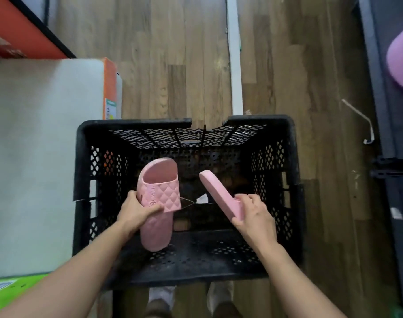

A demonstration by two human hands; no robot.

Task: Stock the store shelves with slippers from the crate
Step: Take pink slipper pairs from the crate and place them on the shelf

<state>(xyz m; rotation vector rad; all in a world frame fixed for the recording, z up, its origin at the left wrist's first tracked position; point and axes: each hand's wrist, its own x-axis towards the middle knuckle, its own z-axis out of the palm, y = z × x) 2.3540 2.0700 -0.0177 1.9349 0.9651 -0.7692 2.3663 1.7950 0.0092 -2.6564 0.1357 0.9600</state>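
A black mesh crate stands on the wooden floor right below me. Over its open top I hold a pair of pink quilted slippers. My left hand grips the left slipper at its strap, toe pointing away. My right hand grips the right slipper, which is turned on its edge so its sole side shows. A thin string with a small white tag joins the two slippers between my hands. The crate's bottom looks dark; I cannot make out other slippers in it.
A pale grey block with an orange box behind it lies left of the crate. A dark shelf unit runs along the right with a pink item on it. A white strip crosses the floor. My shoes show below.
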